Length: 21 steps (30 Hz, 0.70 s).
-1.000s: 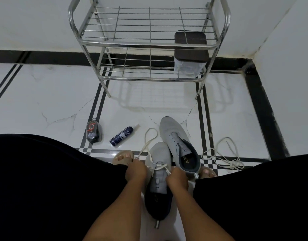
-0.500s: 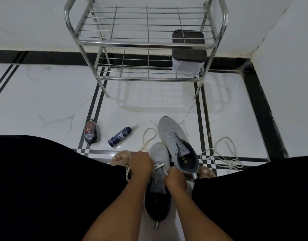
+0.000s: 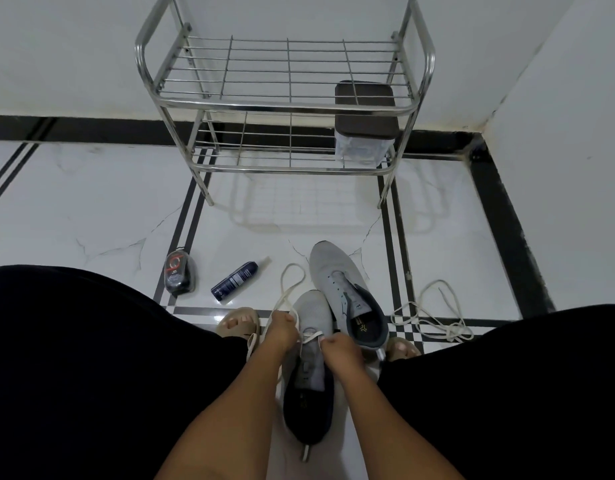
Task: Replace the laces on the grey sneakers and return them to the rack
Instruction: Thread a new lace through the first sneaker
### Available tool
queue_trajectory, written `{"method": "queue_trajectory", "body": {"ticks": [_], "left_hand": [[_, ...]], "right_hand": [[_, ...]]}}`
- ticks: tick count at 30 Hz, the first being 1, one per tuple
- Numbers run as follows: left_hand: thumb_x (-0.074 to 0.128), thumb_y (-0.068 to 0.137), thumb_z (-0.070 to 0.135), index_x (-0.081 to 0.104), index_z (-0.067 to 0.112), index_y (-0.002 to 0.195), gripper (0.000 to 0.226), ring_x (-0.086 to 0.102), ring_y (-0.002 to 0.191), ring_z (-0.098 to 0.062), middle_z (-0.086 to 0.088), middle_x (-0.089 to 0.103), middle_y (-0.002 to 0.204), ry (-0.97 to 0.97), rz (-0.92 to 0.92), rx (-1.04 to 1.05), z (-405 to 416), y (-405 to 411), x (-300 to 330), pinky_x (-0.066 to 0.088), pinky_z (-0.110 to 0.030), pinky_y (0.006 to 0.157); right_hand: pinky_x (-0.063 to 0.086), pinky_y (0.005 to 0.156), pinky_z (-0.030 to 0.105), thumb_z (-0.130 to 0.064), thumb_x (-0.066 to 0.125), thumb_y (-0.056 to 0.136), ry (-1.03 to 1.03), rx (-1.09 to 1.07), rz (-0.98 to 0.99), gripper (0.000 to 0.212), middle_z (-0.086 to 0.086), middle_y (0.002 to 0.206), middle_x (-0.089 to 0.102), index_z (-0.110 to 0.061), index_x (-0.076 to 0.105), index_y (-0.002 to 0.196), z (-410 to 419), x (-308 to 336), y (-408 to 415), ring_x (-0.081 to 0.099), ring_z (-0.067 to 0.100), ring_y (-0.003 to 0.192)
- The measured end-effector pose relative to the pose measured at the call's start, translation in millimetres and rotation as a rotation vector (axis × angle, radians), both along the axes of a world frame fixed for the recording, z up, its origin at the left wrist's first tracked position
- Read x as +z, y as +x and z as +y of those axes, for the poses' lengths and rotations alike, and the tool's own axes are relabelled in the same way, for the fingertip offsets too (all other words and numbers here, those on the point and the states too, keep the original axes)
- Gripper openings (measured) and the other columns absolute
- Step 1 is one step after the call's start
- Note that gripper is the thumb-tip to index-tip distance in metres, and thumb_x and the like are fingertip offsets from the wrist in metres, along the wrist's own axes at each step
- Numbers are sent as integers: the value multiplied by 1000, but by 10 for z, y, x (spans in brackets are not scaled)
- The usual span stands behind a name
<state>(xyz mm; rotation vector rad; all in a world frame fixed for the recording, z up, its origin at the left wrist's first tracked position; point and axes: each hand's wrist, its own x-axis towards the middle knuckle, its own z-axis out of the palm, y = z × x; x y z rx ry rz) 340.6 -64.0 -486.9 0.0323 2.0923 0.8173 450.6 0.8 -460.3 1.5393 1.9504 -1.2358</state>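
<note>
Two grey sneakers lie on the floor between my knees. The near sneaker [image 3: 311, 344] points away from me, with a white lace [image 3: 292, 282] threaded across its lowest eyelets. My left hand [image 3: 280, 332] pinches the lace at the shoe's left side, and the loose end loops out past the toe. On the shoe's right side, my right hand [image 3: 340, 351] pinches the other part of the lace. The second sneaker [image 3: 344, 289] lies just beyond, unlaced. The steel rack [image 3: 285, 105] stands against the far wall.
A loose white lace [image 3: 434, 320] lies in a heap on the floor at the right. A dark polish sponge [image 3: 179, 276] and a blue spray bottle [image 3: 235, 280] lie at the left. A dark-lidded container [image 3: 365, 133] sits on the rack's lower shelf. My sandalled feet flank the shoes.
My left hand has moved up to the lowest eyelets and drawn the lace leftward. My right hand stays at the shoe's right side. The view has tilted slightly.
</note>
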Motion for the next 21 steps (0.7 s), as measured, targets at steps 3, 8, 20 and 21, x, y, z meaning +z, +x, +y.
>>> {"method": "queue_trajectory", "body": {"ticks": [3,8,20,21], "left_hand": [[45,93,0,52,6,102,13,51,89,-23,-16,56,97,-8,4,11,-57,39,-117,43,-30,79],[42,83,-10,46,11,66,27,42,63,-18,-6,42,68,16,-82,-66,-44,76,-127,35,-27,61],[40,101,21,66,7,113,31,57,106,-26,-14,61,119,143,10,-106,172,3,437,45,-30,86],[41,102,21,67,10,108,29,55,102,-22,-11,62,117,204,31,-90,210,-30,561,42,-28,81]], "right_hand": [[34,71,27,-31,45,95,-6,16,13,33,19,106,65,-5,66,95,-23,37,9,61,32,100],[32,70,26,-21,43,95,2,21,2,37,-2,65,41,-20,37,59,1,121,89,46,19,81],[49,76,38,-24,47,88,-56,-273,200,21,7,84,62,-21,60,72,95,237,-41,57,23,81],[51,76,38,-23,49,88,-86,-369,266,20,7,81,63,-21,62,73,117,322,-76,57,24,79]]}}
